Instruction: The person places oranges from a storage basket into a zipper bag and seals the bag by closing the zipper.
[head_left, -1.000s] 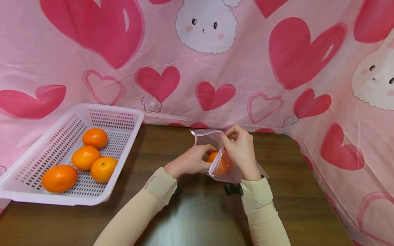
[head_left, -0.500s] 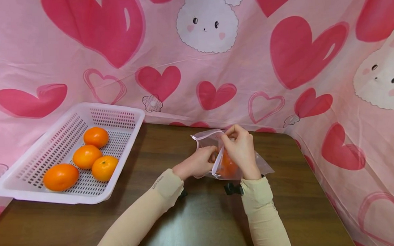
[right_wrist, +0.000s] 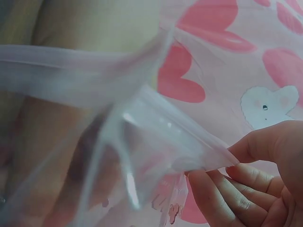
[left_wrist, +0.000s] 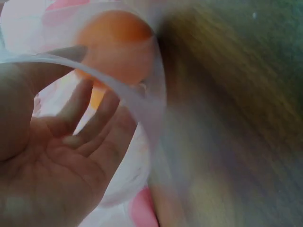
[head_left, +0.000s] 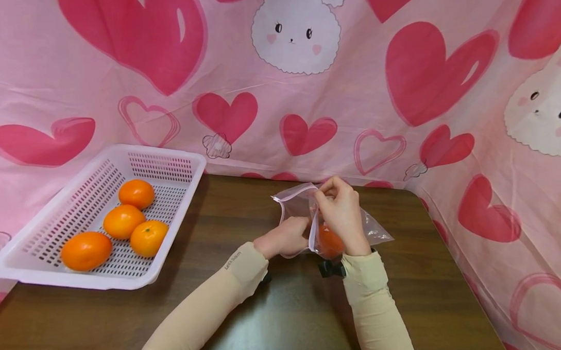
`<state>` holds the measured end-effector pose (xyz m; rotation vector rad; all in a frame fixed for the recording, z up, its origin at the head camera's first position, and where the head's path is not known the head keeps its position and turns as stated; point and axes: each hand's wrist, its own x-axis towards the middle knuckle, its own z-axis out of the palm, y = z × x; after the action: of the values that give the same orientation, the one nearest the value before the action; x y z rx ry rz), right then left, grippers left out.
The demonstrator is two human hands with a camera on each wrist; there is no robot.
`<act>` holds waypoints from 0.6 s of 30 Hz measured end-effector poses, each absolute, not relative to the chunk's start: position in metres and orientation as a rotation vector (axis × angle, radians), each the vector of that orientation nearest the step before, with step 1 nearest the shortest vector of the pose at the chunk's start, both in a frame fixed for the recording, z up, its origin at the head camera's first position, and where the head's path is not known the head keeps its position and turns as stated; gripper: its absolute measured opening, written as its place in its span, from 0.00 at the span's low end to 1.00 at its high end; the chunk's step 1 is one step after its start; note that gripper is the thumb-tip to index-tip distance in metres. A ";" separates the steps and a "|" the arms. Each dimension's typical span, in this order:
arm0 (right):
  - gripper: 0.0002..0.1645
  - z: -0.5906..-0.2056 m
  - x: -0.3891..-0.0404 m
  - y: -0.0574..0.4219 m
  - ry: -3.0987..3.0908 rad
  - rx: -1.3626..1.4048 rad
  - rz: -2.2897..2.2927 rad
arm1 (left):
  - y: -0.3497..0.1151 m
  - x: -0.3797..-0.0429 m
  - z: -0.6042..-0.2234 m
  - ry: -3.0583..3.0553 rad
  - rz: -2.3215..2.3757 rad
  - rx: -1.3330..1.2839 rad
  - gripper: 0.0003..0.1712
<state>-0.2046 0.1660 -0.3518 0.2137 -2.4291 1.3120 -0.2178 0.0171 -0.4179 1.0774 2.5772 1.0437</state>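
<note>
A clear zip bag point(head_left: 375, 229) with a pale zip edge lies at the table's far middle, its mouth facing left. My right hand point(head_left: 342, 211) pinches the bag's upper edge between thumb and fingertips, as the right wrist view shows on the plastic point(right_wrist: 156, 137). Through the mouth reaches my left hand point(head_left: 288, 237), its fingertips inside the bag. In the left wrist view an orange point(left_wrist: 118, 47) sits just beyond the spread thumb and fingers of that hand point(left_wrist: 61, 146); the palm is bare. An orange point(head_left: 330, 241) shows through the film beside my right wrist.
On the left stands a white perforated plastic basket point(head_left: 198, 170) holding several oranges point(head_left: 124, 221). Pink fabric point(head_left: 239, 53) printed with hearts and rabbits hangs behind and to the right of the brown wooden table point(head_left: 276, 319).
My left hand has moved right, deeper into the bag, and the orange it gripped at the mouth has gone inside. The bag's far corner has spread rightward. My right hand keeps its pinch.
</note>
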 end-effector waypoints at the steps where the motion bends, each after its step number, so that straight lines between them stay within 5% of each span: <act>1: 0.06 -0.352 -0.205 0.166 -2.429 0.213 1.313 | 0.018 -0.218 -0.419 2.581 1.020 1.077 0.10; 18: 0.06 -0.351 -0.205 0.167 -2.406 0.216 1.339 | 0.017 -0.216 -0.418 2.587 0.932 1.090 0.05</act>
<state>-0.2053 0.1666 -0.3508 0.2160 -2.4059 1.3394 -0.2157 0.0169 -0.4185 1.0902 2.5874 0.9320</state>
